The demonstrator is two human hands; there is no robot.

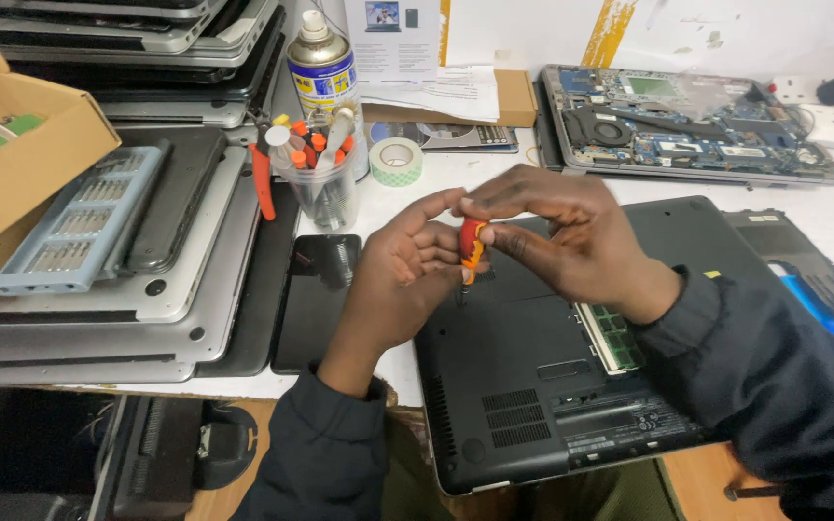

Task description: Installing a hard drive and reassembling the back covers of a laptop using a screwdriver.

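Both hands meet over the upturned black laptop (571, 386) at the near edge of the tabletop (456, 178), its front end hanging slightly past that edge. The left hand (405, 265) has a narrow grip, fingers curled around the lower part of a small red-and-orange screwdriver (472, 246). The right hand (571, 241) pinches the top of the same handle with thumb and fingertips, a closed grip too. The screwdriver stands roughly upright, its thin shaft pointing down at the laptop's base panel near the laptop's far-left part; tip contact can't be made out. An open slot in the base shows green memory modules (612, 338), just right of the right wrist.

A black phone (316, 299) lies flat just left of the laptop. Behind it stands a clear cup of tools (325, 183) with orange-tipped handles, a spray can (323, 68) behind that, and a roll of white tape (397, 159) to the cup's right. A stack of silver and dark laptops (147, 280) fills the left side, with a grey bit tray (84, 217) on top. A cardboard box (21, 145) sits at the far-left corner. An opened laptop with exposed board (678, 121) sits along the far edge on the right.
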